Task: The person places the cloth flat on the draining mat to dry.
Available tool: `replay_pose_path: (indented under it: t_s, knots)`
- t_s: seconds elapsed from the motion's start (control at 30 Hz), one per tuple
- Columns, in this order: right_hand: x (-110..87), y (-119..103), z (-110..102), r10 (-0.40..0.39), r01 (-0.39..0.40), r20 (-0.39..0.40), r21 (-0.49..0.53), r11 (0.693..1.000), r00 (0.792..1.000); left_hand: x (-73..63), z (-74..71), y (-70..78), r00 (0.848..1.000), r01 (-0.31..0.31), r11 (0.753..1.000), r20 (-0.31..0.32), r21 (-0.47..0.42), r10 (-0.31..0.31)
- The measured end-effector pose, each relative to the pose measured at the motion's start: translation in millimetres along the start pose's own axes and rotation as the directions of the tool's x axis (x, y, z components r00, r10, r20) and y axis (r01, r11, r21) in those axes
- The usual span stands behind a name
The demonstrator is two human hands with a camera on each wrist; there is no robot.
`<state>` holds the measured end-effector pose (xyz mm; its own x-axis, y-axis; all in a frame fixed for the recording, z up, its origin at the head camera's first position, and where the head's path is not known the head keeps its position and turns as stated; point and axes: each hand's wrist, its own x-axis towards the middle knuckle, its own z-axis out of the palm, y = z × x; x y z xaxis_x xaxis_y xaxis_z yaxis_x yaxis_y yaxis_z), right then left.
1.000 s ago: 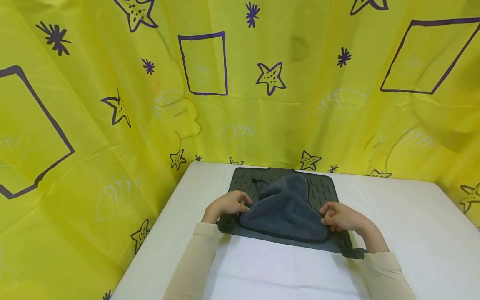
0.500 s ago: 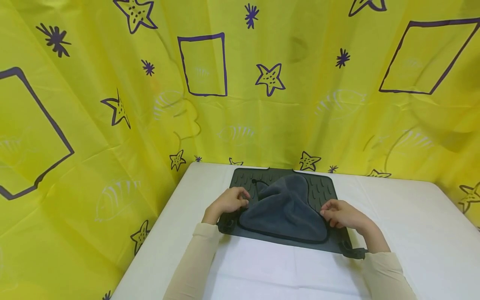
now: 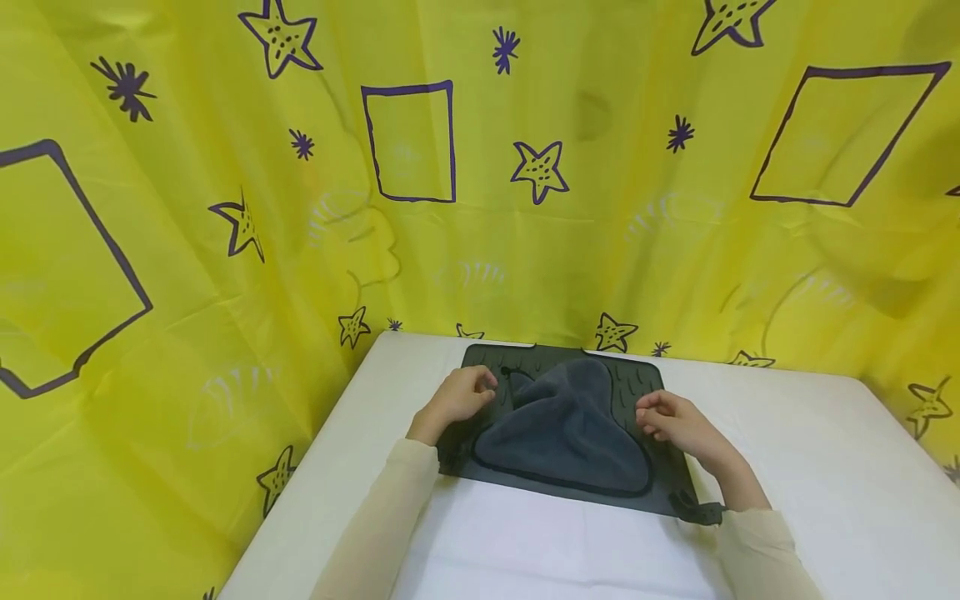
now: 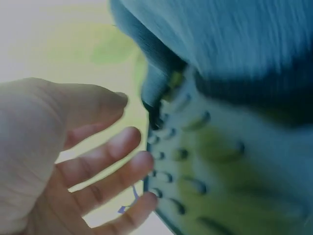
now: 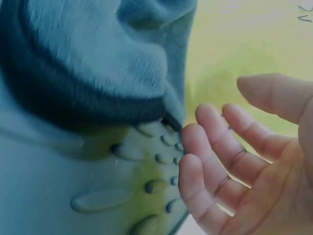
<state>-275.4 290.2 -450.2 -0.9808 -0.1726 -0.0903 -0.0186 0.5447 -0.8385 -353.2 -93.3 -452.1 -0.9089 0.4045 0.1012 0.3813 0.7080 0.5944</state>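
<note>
A dark grey-blue cloth (image 3: 567, 442) with a black edge band lies rumpled on a dark ridged mat (image 3: 639, 382), its far part folded into a peak. Left of it, my left hand (image 3: 459, 400) hovers over the mat with relaxed fingers and nothing in them. My right hand (image 3: 678, 427) is just off the cloth's right side, likewise holding nothing. In the left wrist view, thumb and fingers (image 4: 113, 178) stand apart from the cloth (image 4: 234, 39). A gap also shows between the right fingers (image 5: 215, 142) and the cloth (image 5: 102, 54) in the right wrist view.
The mat lies on a white table (image 3: 795, 450), close to its far edge. A yellow curtain (image 3: 480, 242) with star and frame drawings hangs behind and to the left. Dark straps (image 3: 696, 508) are around both wrists.
Both hands have drawn up and away from the cloth's side edges, where the fingers were a second ago. The cloth keeps its rumpled shape. The head view has tilted slightly upward.
</note>
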Motion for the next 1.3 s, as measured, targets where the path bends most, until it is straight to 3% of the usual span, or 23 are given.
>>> replay_pose_path:
  t_s: [0.23, 0.57, 0.93, 1.17, 1.3]
  knots:
    - [26.6, -1.3, -10.0, -0.007, 0.007, 0.025, 0.004, 1.0, 1.0, 27.6, 2.7, -8.3, 0.999, -0.041, 0.992, 0.018, 0.12, 0.039]
    - [64.4, -4.9, -4.2, 0.039, -0.038, 0.061, -0.018, 0.999, 0.997, 47.0, 19.0, -5.1, 0.995, 0.01, 0.999, 0.103, 0.052, -0.016]
    - [91.7, 1.8, -2.5, 0.093, -0.079, 0.09, -0.153, 0.985, 0.992, 56.2, 24.8, 2.6, 0.987, 0.051, 0.995, 0.145, 0.088, -0.064]
    - [100.6, -0.9, -3.8, 0.17, -0.161, 0.045, -0.164, 0.973, 0.984, 59.6, 21.8, 3.8, 0.987, 0.046, 0.994, 0.152, 0.095, -0.06]
    - [105.0, -3.4, 1.7, 0.133, -0.125, 0.033, -0.19, 0.974, 0.991, 59.5, 20.8, 2.7, 0.988, 0.057, 0.995, 0.14, 0.085, -0.069]
